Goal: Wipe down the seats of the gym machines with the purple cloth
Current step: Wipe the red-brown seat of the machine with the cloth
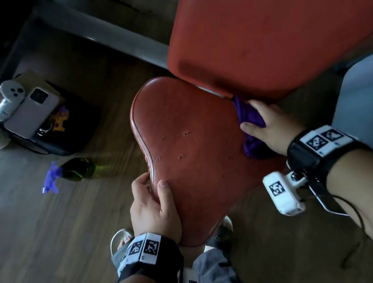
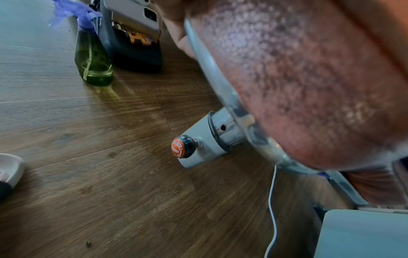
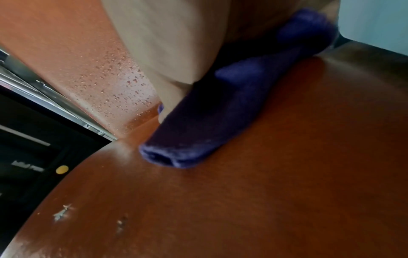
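Right hand (image 1: 274, 127) clenched over the bunched purple cloth (image 1: 248, 114), soft fabric pressed onto the far right edge of the rounded, red-brown padded seat (image 1: 193, 152), right where it meets the orange backrest (image 1: 272, 28) beaded with droplets. Left hand (image 1: 152, 205) gripping the seat's piped near-left rim, thumb on top, fingers curled beneath. Small tears in the grainy seat skin; green glass spray bottle (image 1: 78, 170) upright on the wood-grain floor (image 1: 41, 237).

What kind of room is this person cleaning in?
Probably a gym: a red padded machine seat with a matching angled backrest, and an orange adjustment knob on the grey seat post. A green spray bottle stands on the wood-look floor.
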Motion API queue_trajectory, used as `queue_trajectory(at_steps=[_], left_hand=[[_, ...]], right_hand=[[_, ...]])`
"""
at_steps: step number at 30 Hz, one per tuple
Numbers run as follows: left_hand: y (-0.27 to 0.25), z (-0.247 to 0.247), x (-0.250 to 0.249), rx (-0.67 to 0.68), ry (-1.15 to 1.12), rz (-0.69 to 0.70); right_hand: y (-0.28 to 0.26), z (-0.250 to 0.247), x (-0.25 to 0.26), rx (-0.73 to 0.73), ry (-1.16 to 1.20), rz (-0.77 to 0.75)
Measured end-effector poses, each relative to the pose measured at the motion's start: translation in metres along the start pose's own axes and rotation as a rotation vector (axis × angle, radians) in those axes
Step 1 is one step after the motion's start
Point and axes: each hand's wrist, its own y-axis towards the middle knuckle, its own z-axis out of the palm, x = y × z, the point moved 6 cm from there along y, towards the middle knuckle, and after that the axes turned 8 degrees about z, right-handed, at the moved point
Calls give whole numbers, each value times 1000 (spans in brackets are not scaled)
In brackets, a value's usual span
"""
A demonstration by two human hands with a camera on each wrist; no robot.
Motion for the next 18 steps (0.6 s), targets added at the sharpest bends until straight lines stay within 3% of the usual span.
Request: queue_trajectory(at_steps=[3,9,12,18], left_hand=[[0,0,0,-8,7,7],[-1,-1,1,-24,23,3],[-1,0,2,-25,40,-7],[0,0,3,-34,32,-4]], right_hand=[[19,6,30,12,-37,22],[56,15,132,70,-24,-217],[47,10,118,46,-37,-219],[12,1,31,-6,-22,-76]])
